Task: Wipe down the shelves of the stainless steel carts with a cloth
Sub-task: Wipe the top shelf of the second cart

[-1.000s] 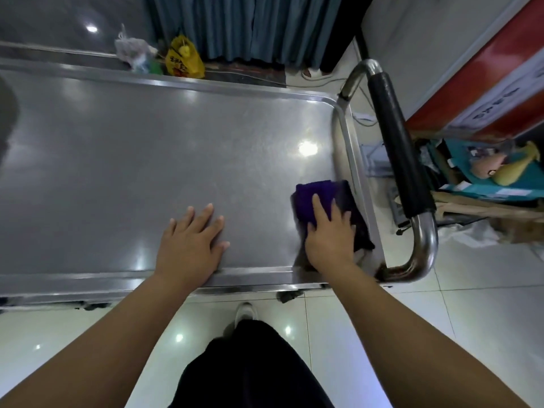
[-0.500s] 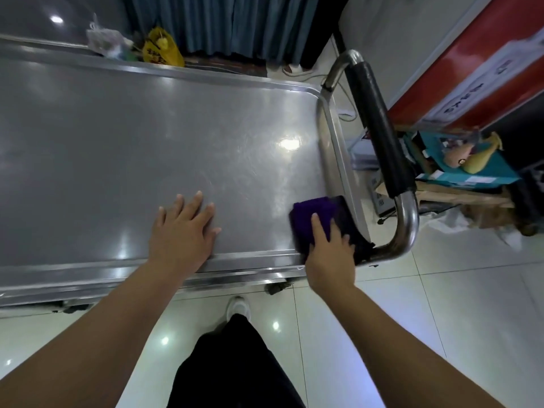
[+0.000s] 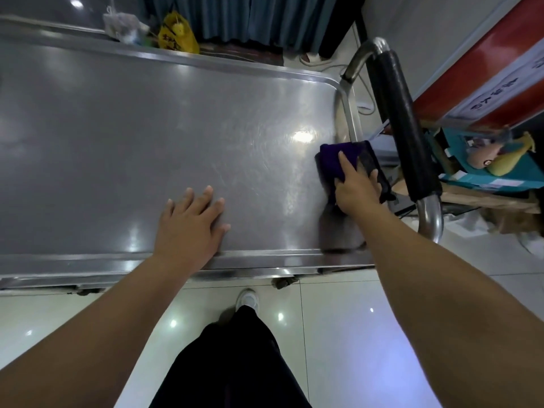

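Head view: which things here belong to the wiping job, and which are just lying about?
Job: purple cloth, pressed by the right hand; cart's top shelf; left hand, flat on that shelf.
Lying about: yellow bag and clear plastic bag beyond the shelf; plush toy on the teal box; slipper.

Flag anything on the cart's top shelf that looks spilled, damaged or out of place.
Nothing stands out. The top shelf shows only faint scuffs and glare; the purple cloth lies under the right hand by the right rim, and the left hand rests flat.
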